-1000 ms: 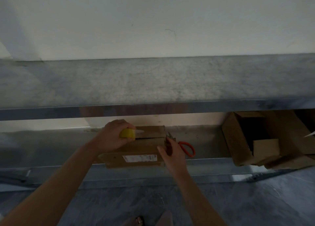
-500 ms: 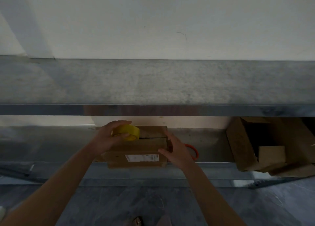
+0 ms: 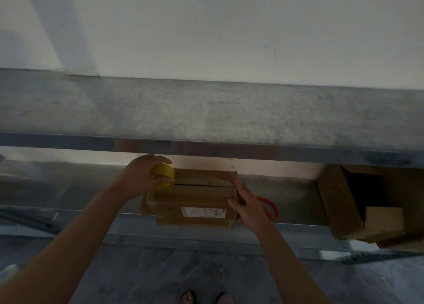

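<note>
Your left hand (image 3: 142, 177) grips the yellow tape roll (image 3: 164, 176) at the far left corner of the cardboard box (image 3: 195, 200) on the lower shelf (image 3: 293, 193). Your right hand (image 3: 250, 205), fingers straight, seems to press against the box's right end, just beside the orange-handled scissors (image 3: 273, 208).

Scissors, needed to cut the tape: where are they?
Head view: the orange-handled scissors lie on the lower shelf, just right of the cardboard box, partly behind the right hand.

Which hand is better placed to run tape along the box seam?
Left, probably: left hand grips the yellow tape roll at the seam; right hand rests on the box edge.
</note>
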Action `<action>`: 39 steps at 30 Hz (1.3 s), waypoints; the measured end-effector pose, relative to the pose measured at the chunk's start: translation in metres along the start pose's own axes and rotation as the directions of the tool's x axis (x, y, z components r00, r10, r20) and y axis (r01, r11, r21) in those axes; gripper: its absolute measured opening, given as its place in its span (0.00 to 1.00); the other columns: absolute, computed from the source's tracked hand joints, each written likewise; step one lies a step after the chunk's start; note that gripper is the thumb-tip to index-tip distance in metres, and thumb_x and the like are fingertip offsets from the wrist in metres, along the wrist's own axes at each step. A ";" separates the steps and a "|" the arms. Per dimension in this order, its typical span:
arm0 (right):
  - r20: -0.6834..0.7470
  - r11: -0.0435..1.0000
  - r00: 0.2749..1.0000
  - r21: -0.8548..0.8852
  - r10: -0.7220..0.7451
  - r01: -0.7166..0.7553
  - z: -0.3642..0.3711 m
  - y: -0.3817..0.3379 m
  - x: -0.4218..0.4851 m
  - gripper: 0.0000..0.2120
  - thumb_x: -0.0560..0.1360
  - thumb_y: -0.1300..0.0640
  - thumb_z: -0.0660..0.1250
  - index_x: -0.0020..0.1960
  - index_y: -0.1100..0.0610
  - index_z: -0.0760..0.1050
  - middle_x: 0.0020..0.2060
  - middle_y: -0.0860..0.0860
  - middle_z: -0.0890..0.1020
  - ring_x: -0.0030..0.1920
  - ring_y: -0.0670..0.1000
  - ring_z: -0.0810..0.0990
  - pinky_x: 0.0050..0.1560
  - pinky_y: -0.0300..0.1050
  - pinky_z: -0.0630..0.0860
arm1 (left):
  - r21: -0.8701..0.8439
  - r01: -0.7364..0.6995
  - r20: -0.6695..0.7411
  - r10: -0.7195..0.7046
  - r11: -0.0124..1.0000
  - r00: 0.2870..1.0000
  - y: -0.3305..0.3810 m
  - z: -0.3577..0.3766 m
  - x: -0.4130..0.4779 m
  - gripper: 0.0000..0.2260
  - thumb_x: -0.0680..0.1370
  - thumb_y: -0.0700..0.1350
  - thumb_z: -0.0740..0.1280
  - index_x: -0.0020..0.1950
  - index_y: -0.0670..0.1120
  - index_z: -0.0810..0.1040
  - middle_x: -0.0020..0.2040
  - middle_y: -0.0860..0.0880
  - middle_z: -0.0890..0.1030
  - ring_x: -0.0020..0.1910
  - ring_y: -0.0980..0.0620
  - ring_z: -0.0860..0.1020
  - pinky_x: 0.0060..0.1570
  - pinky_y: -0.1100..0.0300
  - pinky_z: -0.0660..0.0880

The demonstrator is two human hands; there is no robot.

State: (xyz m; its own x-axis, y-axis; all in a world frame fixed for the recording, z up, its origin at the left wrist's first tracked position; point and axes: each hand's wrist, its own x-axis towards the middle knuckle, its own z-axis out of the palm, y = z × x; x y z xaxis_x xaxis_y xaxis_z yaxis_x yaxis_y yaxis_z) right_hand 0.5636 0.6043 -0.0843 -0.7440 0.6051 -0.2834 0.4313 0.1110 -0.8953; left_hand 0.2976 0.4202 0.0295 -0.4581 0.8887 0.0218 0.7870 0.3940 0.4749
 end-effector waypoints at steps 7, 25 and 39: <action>-0.012 0.999 1.000 0.038 -0.018 0.019 0.002 -0.001 -0.001 0.32 0.78 0.48 0.66 0.66 0.18 0.53 0.76 0.46 0.62 0.72 0.52 0.69 0.68 0.59 0.72 | 0.040 -0.033 0.024 0.032 0.999 0.999 -0.010 -0.013 -0.001 0.13 0.70 0.51 0.75 0.52 0.50 0.80 0.48 0.51 0.81 0.46 0.49 0.79 0.43 0.57 0.74; -0.092 0.921 0.981 0.369 0.172 -0.127 0.017 -0.008 -0.002 0.30 0.79 0.62 0.66 0.60 0.25 0.71 0.67 0.49 0.75 0.58 0.50 0.80 0.51 0.47 0.82 | -0.146 0.038 0.099 -0.023 0.989 0.995 -0.104 -0.021 -0.015 0.17 0.65 0.57 0.75 0.52 0.54 0.81 0.44 0.55 0.76 0.45 0.55 0.75 0.47 0.59 0.71; -0.117 0.931 0.956 0.286 0.268 -0.227 0.021 -0.020 -0.007 0.27 0.80 0.54 0.64 0.65 0.24 0.63 0.64 0.46 0.70 0.58 0.52 0.76 0.52 0.57 0.79 | -0.257 0.065 0.130 -0.032 0.964 0.991 -0.144 0.020 -0.002 0.16 0.68 0.49 0.78 0.52 0.56 0.79 0.49 0.56 0.79 0.47 0.56 0.77 0.46 0.64 0.69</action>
State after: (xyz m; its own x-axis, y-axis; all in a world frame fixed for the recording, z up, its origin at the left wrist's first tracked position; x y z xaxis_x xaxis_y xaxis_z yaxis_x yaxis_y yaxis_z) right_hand 0.5497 0.5810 -0.0719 -0.5360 0.7005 -0.4712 0.4245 -0.2588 -0.8676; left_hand 0.1940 0.3661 -0.0569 -0.4251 0.8987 -0.1077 0.6228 0.3768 0.6857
